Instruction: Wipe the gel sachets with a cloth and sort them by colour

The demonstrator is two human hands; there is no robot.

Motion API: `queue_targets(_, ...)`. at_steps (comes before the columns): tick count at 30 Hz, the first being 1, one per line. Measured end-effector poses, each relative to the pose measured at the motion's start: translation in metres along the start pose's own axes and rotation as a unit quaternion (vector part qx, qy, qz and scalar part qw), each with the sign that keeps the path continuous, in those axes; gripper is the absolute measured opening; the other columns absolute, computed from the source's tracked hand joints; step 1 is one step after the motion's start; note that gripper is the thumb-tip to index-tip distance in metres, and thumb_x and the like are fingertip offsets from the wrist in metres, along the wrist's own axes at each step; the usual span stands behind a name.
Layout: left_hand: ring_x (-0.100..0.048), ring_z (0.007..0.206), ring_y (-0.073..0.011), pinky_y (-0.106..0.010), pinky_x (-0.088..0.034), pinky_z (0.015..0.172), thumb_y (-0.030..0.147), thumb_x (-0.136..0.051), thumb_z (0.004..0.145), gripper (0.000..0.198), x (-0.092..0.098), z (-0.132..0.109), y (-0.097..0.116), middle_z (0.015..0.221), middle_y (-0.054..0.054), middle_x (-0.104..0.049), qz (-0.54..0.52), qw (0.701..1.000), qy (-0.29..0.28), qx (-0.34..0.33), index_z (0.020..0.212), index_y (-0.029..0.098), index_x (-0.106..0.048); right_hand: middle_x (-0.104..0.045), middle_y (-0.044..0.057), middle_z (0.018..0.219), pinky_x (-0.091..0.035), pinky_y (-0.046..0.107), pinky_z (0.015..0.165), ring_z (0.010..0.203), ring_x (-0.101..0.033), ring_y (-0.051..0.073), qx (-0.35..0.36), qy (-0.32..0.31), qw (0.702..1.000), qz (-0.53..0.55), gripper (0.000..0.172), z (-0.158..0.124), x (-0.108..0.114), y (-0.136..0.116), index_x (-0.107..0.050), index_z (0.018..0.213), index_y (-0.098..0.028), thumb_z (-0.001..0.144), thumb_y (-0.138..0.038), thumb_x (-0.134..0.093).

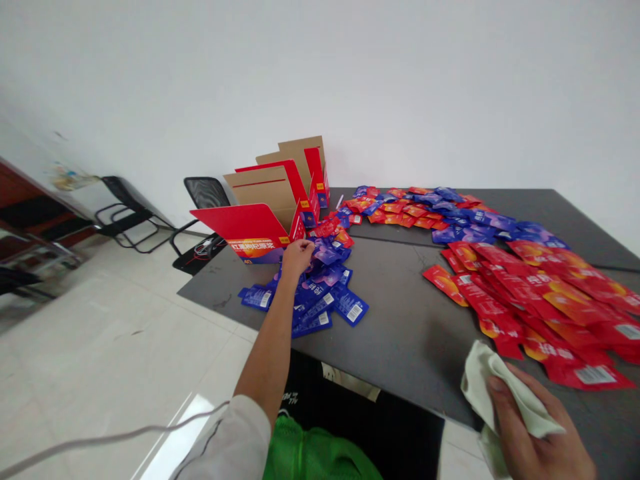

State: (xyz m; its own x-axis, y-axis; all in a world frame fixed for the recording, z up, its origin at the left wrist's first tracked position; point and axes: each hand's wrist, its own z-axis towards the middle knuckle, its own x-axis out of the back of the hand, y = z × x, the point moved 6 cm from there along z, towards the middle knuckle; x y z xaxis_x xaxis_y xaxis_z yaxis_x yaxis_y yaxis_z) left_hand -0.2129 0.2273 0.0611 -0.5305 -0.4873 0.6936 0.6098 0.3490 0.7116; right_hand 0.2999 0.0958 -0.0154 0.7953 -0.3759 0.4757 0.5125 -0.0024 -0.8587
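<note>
Blue sachets (320,293) lie right of the front carton (255,237), at the nearer left hand (299,255): grip curled, hold indeterminable; right hand (537,427) clasps cloth (483,377).

Black chair (206,193), white wall (400,87)

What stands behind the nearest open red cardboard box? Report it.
Two more open red cardboard boxes, with brown insides, stand behind it. Each is partly covered by the one in front; contents cannot be seen.

Dark grey table (390,287) — blue pouches (315,293), red pouches (540,293) and open red boxes (257,233) on top.
</note>
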Motion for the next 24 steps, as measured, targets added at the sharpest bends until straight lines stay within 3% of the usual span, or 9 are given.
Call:
queue_targets(4, -0.074, 0.090, -0.0212, -0.026, -0.051, 0.081, 0.029, -0.065, 0.100, 0.018, 0.001, 0.002, -0.001, 0.095, -0.006, -0.082, 0.021, 1.000, 0.009, -0.020, 0.100, 0.020, -0.081, -0.075, 0.011, 0.129, -0.047, 0.060, 0.112, 0.122, -0.068, 0.045, 0.000, -0.001, 1.000, -0.006, 0.069, 0.000, 0.000, 0.000, -0.077, 0.128, -0.027, 0.084, -0.079, -0.068)
queue_targets(18, -0.072, 0.088, -0.0227, -0.028, -0.049, 0.079, 0.038, -0.068, 0.102, 0.022, -0.002, -0.003, -0.010, 0.092, -0.006, -0.079, 0.061, 0.997, 0.007, -0.045, 0.107, 0.021, -0.081, -0.075, 0.012, 0.129, -0.048, 0.058, 0.111, 0.123, -0.068, 0.045, -0.002, 0.000, 1.000, 0.000, 0.068, 0.000, 0.000, 0.002, -0.076, 0.130, -0.027, 0.084, -0.076, -0.070)
queue_targets(24, -0.071, 0.083, -0.0212, -0.029, -0.050, 0.079, 0.036, -0.065, 0.103, 0.024, -0.005, -0.011, -0.011, 0.085, -0.004, -0.077, 0.052, 0.996, 0.033, -0.067, 0.112, 0.019, -0.080, -0.077, 0.012, 0.125, -0.049, 0.057, 0.107, 0.119, -0.069, 0.045, -0.003, 0.014, 1.000, -0.010, 0.068, 0.001, 0.001, 0.010, -0.078, 0.127, -0.026, 0.083, -0.078, -0.072)
